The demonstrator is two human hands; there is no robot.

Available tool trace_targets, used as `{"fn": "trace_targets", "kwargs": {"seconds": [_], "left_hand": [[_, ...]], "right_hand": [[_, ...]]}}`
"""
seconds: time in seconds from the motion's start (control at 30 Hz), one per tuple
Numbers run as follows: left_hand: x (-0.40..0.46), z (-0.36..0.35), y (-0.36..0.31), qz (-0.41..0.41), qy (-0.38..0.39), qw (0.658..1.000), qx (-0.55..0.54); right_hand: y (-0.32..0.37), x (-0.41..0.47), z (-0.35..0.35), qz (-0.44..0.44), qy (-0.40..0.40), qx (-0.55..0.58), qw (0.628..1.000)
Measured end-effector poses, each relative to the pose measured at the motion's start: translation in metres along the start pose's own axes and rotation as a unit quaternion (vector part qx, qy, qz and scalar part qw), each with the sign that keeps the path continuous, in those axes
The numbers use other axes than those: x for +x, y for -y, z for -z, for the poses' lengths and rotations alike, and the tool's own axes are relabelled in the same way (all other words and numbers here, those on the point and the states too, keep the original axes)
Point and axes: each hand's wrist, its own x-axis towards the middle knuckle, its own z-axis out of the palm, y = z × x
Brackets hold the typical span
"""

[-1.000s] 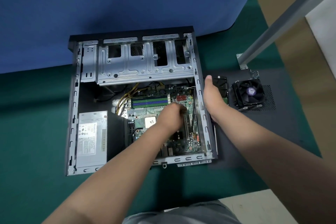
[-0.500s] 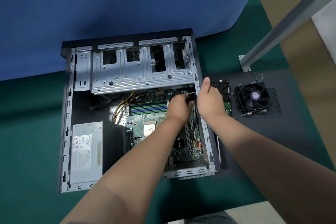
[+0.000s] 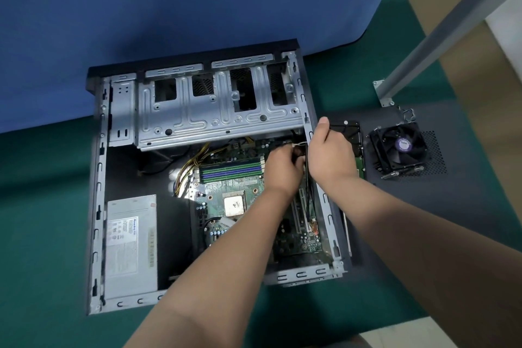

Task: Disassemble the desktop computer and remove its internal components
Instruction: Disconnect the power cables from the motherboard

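At the right inner wall of the open computer case (image 3: 99, 178) on the table, left hand (image 3: 282, 168), moved up from mid-motherboard (image 3: 226, 186), and right hand (image 3: 330, 155), formerly outside the wall, are now curled together on a black cable (image 3: 306, 178), its removal judged underway.

Bare stamped-metal case (image 3: 220, 121), matt green cloth (image 3: 42, 206)

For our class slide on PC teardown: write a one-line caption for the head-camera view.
Both hands, left hand and right hand, work thin black cables at the open grey metal computer case's right wall.
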Motion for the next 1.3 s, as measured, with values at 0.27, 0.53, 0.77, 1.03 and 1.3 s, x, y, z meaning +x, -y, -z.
{"fn": "trace_targets", "kwargs": {"seconds": [0.27,0.53,0.77,1.03,1.3], "left_hand": [[0.004,0.001,0.000,-0.003,-0.004,1.000,-0.003],[0.005,0.003,-0.001,-0.005,-0.010,1.000,-0.028],[0.001,0.001,0.001,-0.009,-0.024,0.999,-0.025],[0.017,0.013,-0.011,0.033,-0.024,0.999,-0.030],[0.010,0.024,0.002,0.042,0.097,0.990,-0.089]], "right_hand": [[0.000,-0.001,-0.001,-0.002,-0.004,-0.003,1.000],[0.002,0.000,0.000,-0.009,-0.001,0.002,1.000],[0.001,-0.002,0.000,-0.011,-0.007,-0.002,1.000],[0.003,-0.001,0.000,-0.008,-0.009,-0.008,1.000],[0.003,-0.003,0.002,-0.009,-0.004,-0.007,1.000]]}}
